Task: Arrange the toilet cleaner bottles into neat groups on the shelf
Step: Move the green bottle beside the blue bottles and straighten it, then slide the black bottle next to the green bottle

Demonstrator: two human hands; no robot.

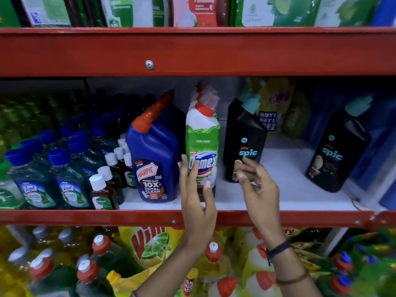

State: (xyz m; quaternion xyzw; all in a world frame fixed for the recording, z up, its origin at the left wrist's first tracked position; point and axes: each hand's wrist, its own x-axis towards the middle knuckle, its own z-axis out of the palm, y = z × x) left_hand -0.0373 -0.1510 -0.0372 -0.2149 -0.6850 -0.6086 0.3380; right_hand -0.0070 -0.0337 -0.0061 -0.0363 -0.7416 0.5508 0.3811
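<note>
On the white middle shelf point(285, 189) stand a blue Harpic bottle point(154, 159) with a red cap, a green-and-white Domex bottle point(202, 136), a black Spic bottle point(244, 136) with a teal cap, and another black Spic bottle point(338, 151) further right. My left hand point(197, 202) is open, its fingers spread against the front of the Domex bottle. My right hand point(257, 189) reaches the lower front of the nearer Spic bottle, fingers loosely curled and touching it, not clasped round it.
Left of the Harpic stand several small brown Dettol bottles point(102, 189) and blue-capped Lizol bottles point(68, 179). Yellow pouches point(276, 103) sit behind the Spic bottles. Red shelf beams point(192, 52) run above and below. Vim bottles and pouches point(150, 243) fill the lower shelf.
</note>
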